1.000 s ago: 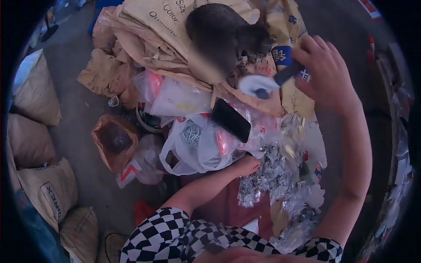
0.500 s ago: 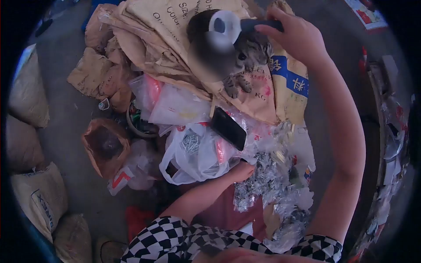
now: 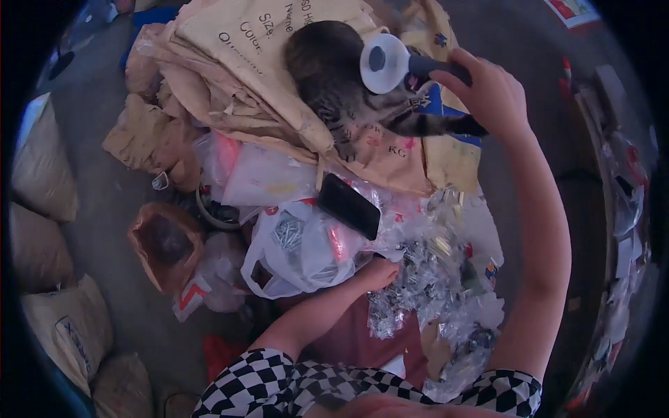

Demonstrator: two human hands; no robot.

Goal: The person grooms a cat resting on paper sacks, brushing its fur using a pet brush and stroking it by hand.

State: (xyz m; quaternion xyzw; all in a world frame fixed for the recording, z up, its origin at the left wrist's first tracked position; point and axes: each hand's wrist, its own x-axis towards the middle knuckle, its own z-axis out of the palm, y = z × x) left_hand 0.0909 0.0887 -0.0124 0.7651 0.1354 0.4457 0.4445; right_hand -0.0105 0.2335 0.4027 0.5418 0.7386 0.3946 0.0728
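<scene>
Head view: the right hand [image 3: 491, 96] wraps the handle of a round-headed brush [image 3: 387, 64], which stretches leftward from the fingers over the cat [image 3: 324, 63]; the left hand [image 3: 380, 274] curls by plastic packets [image 3: 426, 284], hold unclear.

A person's right grip [image 3: 491, 90] holds a dark-handled round white tool [image 3: 392, 64] over a striped cat [image 3: 327, 66] lying on paper sacks [image 3: 226, 59]. The left grip [image 3: 380, 274] rests beside clear packets [image 3: 414, 296] of small hardware; 1 black phone [image 3: 350, 207] lies on plastic bags [image 3: 315, 240].
</scene>
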